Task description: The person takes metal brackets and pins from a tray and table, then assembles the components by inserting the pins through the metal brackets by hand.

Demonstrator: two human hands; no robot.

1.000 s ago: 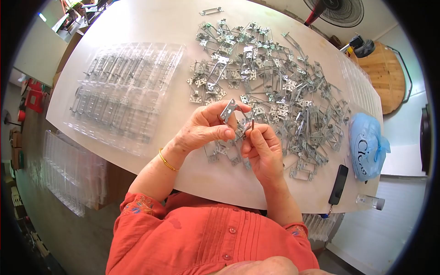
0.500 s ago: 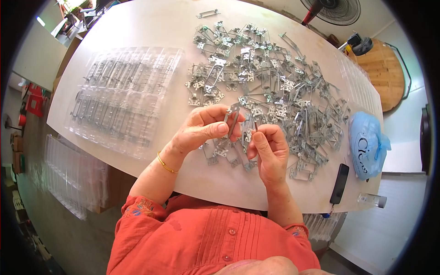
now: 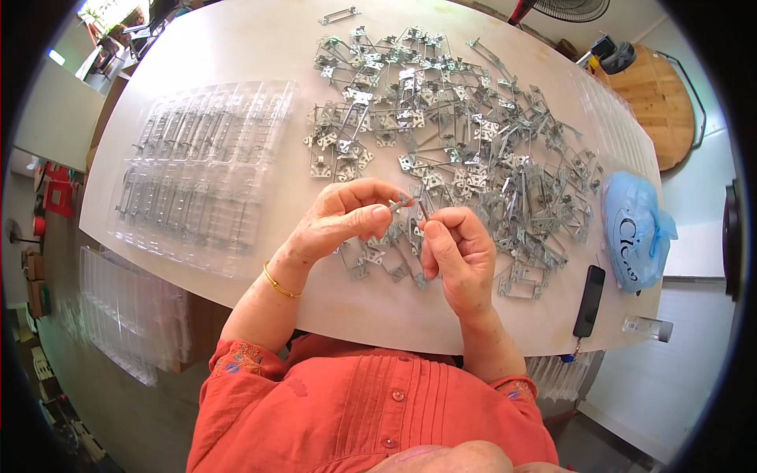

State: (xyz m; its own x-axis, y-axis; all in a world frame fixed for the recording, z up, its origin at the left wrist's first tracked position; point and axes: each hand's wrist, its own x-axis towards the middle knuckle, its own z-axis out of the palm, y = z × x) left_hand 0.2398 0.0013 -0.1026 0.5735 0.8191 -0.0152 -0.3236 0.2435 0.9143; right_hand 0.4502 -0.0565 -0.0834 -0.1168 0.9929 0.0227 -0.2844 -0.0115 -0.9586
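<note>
My left hand (image 3: 347, 219) pinches a small metal bracket (image 3: 400, 203) between thumb and fingertips, above the near edge of a loose pile of metal brackets with thin rods (image 3: 422, 118). Close by on its right, my right hand (image 3: 459, 260) is closed on a thin dark metal rod (image 3: 424, 209), its tip pointing up at the bracket. Whether the rod touches the bracket or belongs to it, I cannot tell. To the left lies a clear plastic tray (image 3: 272, 158), with rows of similar rodded parts in its compartments.
On the right are a blue plastic bag (image 3: 631, 236), a black phone (image 3: 589, 303) and a clear bottle (image 3: 646, 328). Stacked clear trays (image 3: 134, 307) stand below the table's left edge. More clear plastic trays (image 3: 607, 118) lie at the far right. A fan (image 3: 572, 8) stands beyond.
The bracket in my left hand has turned from upright to a flatter slant. My right hand has moved slightly left, bringing the rod's tip nearer to it. The view has shifted slightly.
</note>
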